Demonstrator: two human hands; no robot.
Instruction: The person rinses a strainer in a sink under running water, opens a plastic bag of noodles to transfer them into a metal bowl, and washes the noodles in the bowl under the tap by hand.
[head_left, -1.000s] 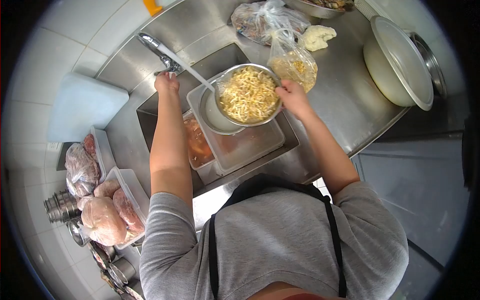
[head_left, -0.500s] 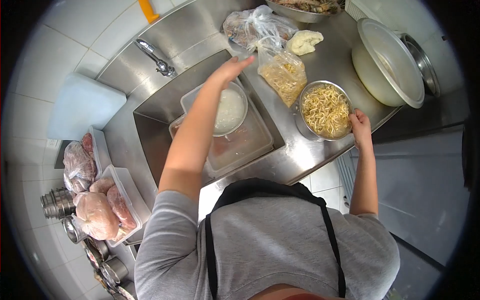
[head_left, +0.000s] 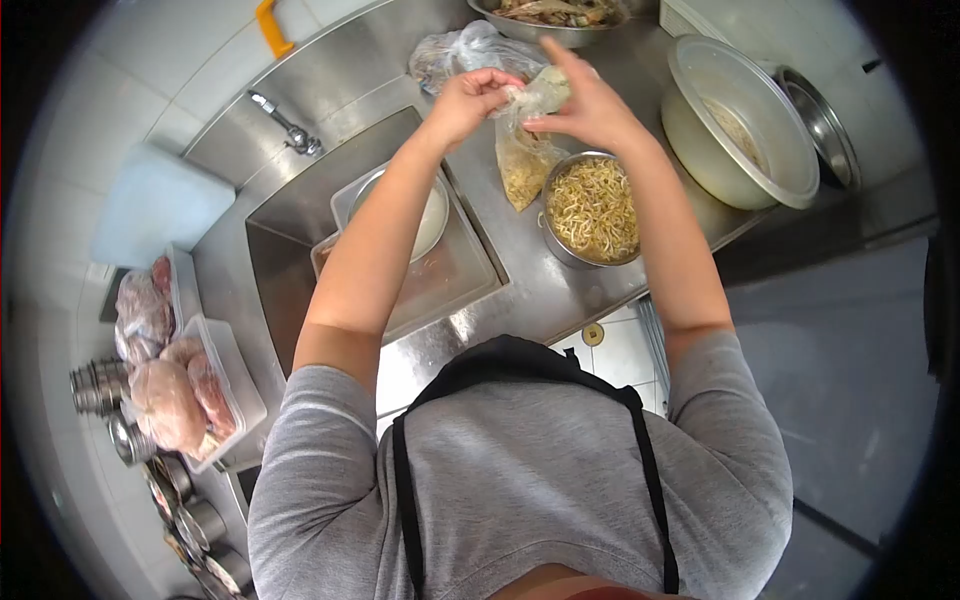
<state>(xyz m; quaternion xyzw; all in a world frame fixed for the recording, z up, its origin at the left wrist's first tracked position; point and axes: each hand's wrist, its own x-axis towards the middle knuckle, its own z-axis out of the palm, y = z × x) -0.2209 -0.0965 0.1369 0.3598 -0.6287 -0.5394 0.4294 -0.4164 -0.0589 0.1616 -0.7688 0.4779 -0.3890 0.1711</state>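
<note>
With its fingers pinched, my left hand (head_left: 467, 104) holds the gathered top of a clear plastic bag (head_left: 527, 170) with yellowish contents. My right hand (head_left: 590, 104) is at the other side of the bag's top, thumb and fingers spread apart around it. Right below my right hand and forearm stands a metal bowl of bean sprouts (head_left: 592, 212) on the steel counter. Behind my left forearm, a round bowl of whitish liquid (head_left: 432, 222) sits on clear containers in the sink (head_left: 280, 262).
At the right lean a large pale basin (head_left: 690, 135) and a metal bowl (head_left: 830, 125). Another plastic bag (head_left: 440, 60) and a metal bowl of food (head_left: 560, 32) are at the back. Containers of bagged meat (head_left: 240, 385), a cutting board (head_left: 160, 208) and the faucet (head_left: 290, 128) are left.
My right hand has let go of the sprout bowl, now on the counter, and moved to the bag. My left hand has gone from the faucet to the bag's top. Water no longer runs.
</note>
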